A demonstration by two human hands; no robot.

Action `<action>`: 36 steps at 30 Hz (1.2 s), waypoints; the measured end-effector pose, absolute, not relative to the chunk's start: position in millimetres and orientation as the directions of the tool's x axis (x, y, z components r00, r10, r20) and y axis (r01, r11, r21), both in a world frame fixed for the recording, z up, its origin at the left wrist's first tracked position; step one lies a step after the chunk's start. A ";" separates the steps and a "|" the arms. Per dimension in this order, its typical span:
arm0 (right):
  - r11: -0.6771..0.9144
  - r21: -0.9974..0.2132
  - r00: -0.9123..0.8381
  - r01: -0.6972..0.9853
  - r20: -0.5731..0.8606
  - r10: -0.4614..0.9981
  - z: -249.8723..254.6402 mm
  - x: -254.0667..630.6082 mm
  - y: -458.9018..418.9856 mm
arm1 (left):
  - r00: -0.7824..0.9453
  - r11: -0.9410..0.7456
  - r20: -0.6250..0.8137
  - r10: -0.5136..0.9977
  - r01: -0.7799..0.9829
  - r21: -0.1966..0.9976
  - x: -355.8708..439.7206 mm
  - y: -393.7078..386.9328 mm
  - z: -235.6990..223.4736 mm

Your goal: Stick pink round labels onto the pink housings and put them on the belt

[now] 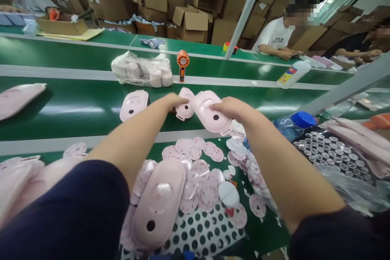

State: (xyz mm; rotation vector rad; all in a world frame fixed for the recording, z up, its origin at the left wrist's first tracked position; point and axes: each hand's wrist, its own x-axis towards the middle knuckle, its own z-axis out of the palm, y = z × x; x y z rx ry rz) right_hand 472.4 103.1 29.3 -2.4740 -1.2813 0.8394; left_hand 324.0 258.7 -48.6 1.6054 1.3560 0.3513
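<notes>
Both arms reach out over the green conveyor belt. My left hand [174, 100] is closed on the edge of a pink plastic cover [186, 110] with a black round spot. In my right hand [230, 108] is a second pink plastic cover [207, 118], gripped at its right side with the thumb on top. The two covers are side by side, their edges meeting or overlapping. A similar pink cover [134, 103] lies on the belt left of my left hand. Closer to me, a larger-looking pink cover [161, 201] rests on round printed stickers [210, 189].
An orange handheld fan [183, 63] and bagged white parts [141, 71] sit beyond my hands. To the right are a blue-capped bottle [291, 124] and a sheet of clear round pieces [332, 152]. Pink covers [27, 183] pile at left. People work across the belt.
</notes>
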 end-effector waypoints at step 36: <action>-0.207 -0.229 0.142 0.951 -0.270 0.952 -50.4 468.4 17.2 | 0.412 0.115 0.007 0.911 -0.270 0.956 216.4 106.4 28.2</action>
